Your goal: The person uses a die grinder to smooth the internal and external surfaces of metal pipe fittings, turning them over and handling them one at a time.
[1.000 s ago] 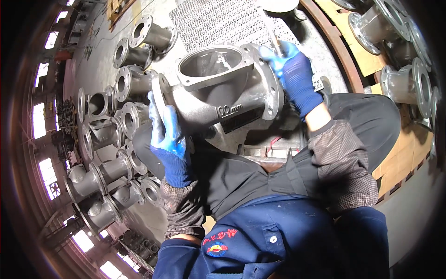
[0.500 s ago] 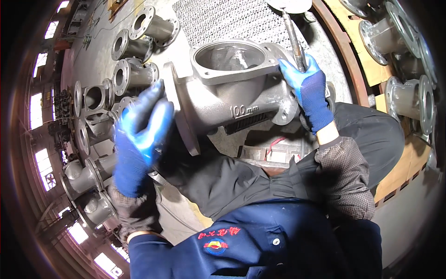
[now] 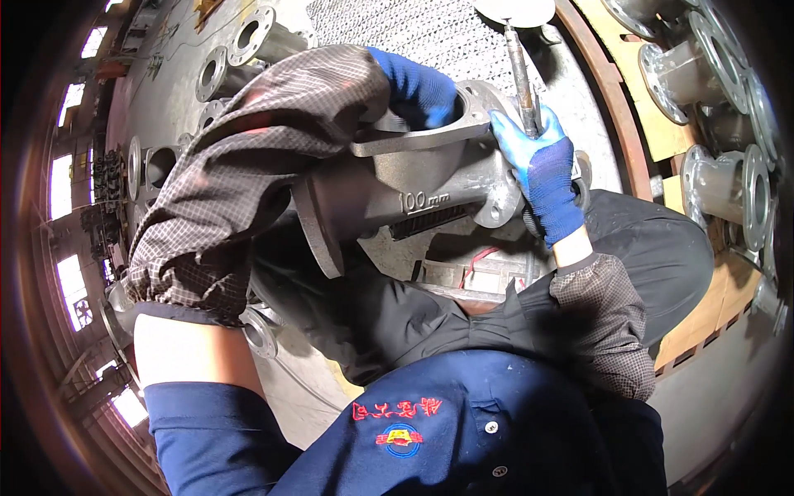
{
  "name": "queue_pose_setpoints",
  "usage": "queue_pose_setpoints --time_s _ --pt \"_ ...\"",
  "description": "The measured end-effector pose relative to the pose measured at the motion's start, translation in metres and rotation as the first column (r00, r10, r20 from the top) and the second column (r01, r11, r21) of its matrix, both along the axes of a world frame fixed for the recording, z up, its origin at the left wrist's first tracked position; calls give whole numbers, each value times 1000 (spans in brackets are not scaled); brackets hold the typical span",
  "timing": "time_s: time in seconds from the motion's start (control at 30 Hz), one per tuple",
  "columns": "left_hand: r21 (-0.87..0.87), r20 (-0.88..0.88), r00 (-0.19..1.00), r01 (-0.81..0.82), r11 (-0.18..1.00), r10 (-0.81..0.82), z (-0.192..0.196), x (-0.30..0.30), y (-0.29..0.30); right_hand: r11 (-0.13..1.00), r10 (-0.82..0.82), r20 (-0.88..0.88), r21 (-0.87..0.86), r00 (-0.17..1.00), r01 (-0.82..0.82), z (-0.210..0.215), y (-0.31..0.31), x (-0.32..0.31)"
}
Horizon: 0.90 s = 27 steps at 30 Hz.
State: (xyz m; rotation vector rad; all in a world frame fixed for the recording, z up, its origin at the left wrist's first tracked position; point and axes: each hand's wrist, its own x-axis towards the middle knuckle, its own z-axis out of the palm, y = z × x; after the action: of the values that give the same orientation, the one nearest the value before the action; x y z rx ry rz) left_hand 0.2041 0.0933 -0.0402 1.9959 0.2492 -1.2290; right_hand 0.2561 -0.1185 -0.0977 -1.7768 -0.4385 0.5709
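Grey cast metal is spanning my reach: a flanged valve body (image 3: 418,175) is lying below my left hand (image 3: 426,95) and just left of my right hand (image 3: 533,149). Having been hovering beside the end flange (image 3: 316,231), my left hand is now reaching through the top flange (image 3: 422,142), so handling is seemingly shifting inside; its grip is hiding there, untellable. A rod (image 3: 519,70) is meeting my right hand, whose closure I'm not discerning. The body's long axis is running left-right between my hands, its opening facing upward.
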Motion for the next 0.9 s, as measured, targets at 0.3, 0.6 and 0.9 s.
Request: queue_pose_setpoints --time_s 0.3,0.6,0.9 --pt "504 302 901 125 854 -310 2 -2 11 1000 25 4 13 1000 -25 3 3 -6" --pt "60 781 181 -974 217 598 116 -144 -35 998 -68 13 14 998 68 -6 -19 -1" --pt "-19 952 193 -740 672 240 41 -211 -73 999 -16 141 30 990 12 24 -25 -34"
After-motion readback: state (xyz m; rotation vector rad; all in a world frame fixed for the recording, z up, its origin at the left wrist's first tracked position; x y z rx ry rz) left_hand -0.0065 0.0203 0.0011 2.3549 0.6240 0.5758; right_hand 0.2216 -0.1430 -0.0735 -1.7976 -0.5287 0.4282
